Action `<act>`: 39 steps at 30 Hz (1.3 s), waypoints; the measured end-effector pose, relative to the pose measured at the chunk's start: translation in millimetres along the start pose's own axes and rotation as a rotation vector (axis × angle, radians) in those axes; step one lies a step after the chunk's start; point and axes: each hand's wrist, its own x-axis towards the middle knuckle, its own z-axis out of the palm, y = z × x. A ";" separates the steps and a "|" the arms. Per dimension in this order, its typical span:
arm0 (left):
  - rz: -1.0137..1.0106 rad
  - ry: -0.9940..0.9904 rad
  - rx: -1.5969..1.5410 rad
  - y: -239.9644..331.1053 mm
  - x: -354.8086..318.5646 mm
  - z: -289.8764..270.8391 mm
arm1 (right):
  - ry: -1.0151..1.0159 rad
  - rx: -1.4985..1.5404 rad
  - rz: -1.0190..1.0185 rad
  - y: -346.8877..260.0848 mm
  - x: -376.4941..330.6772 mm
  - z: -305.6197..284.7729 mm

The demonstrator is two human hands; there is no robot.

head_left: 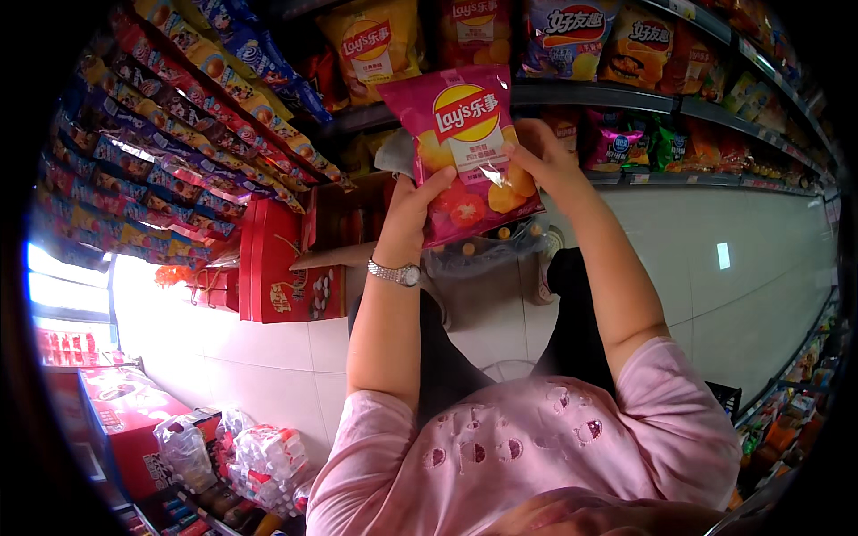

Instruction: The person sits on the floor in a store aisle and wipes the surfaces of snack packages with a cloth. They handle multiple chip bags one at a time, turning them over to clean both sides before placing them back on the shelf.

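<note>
A bright pink bag of potato chips (474, 161), puffed up and printed with chips and tomato slices, is held upright in front of the shelf. My left hand (413, 201) grips its lower left side, thumb across the front and the other fingers hidden behind. On the right edge my right hand (547, 161) is closed, its thumb pressing the front. Something grey and cloth-like (395, 154) shows beside the bag by my left hand; I cannot tell whether that hand touches it. A silver watch (398, 272) circles my left wrist.
Shelves (590, 96) of snack bags run across the back and curve down the right. Hanging strips of small packets (170, 116) fill the left. Red gift boxes (281, 268) and a plastic-wrapped pack of bottles (487, 250) stand below, near my legs. Plastic-wrapped goods (264, 460) lie lower left.
</note>
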 end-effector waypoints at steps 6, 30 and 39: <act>-0.120 0.051 -0.173 0.0 3.5 -6.4 | -0.253 0.527 0.370 0.6 -2.1 -6.6; 0.757 -0.069 1.411 -36.3 -8.2 38.1 | 0.080 0.289 0.205 31.8 6.8 1.4; 0.795 0.072 1.329 -20.9 4.9 21.2 | -0.233 -0.153 0.206 26.8 -17.8 31.5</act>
